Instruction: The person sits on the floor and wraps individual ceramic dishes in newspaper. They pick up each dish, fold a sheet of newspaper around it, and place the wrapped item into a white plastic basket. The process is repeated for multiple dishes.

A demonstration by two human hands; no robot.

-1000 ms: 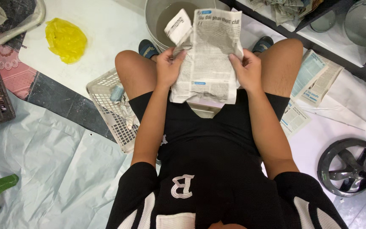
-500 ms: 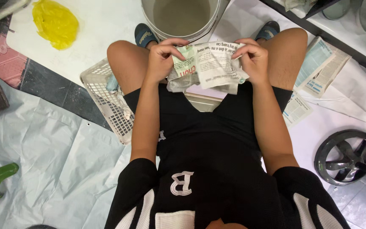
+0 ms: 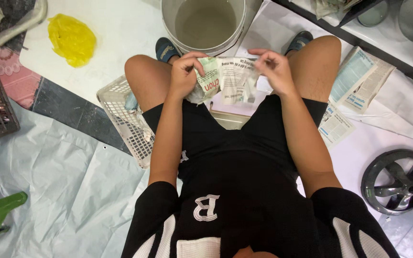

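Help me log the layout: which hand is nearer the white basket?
Left. The left hand grips the newspaper just right of the white basket; the right hand is farther, beyond the paper.

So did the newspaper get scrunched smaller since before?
Yes. The newspaper was a tall open sheet reaching up over the bucket; now both hands, left and right, hold it gathered low, below the bucket's rim.
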